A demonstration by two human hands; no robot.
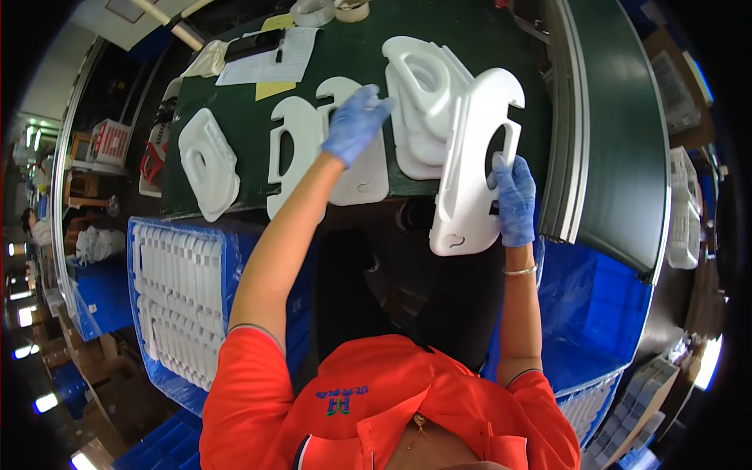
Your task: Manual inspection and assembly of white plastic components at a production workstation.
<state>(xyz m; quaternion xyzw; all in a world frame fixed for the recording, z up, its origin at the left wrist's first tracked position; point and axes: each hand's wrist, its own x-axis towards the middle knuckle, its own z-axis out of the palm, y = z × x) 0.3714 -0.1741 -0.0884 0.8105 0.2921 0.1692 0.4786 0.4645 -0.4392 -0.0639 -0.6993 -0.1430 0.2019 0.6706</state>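
Observation:
My right hand (pixel 514 200), in a blue glove, grips a large white moulded plastic part (pixel 468 164) with a long slot, held upright over the near edge of the dark green table (pixel 235 129). My left hand (pixel 356 121), also gloved in blue, reaches out over a flat white part (pixel 354 176) lying on the table, fingertips toward a stack of white parts (pixel 419 102). Another flat white part (pixel 288 153) lies just left of it. A further white part (pixel 207 163) rests at the table's left side.
A blue-lined crate (pixel 184 301) at lower left holds several white parts in rows. Papers (pixel 270 59) and tape rolls (pixel 329 9) lie at the table's far edge. A conveyor with a green belt (pixel 615 133) runs along the right. Blue bins (pixel 595 313) stand at lower right.

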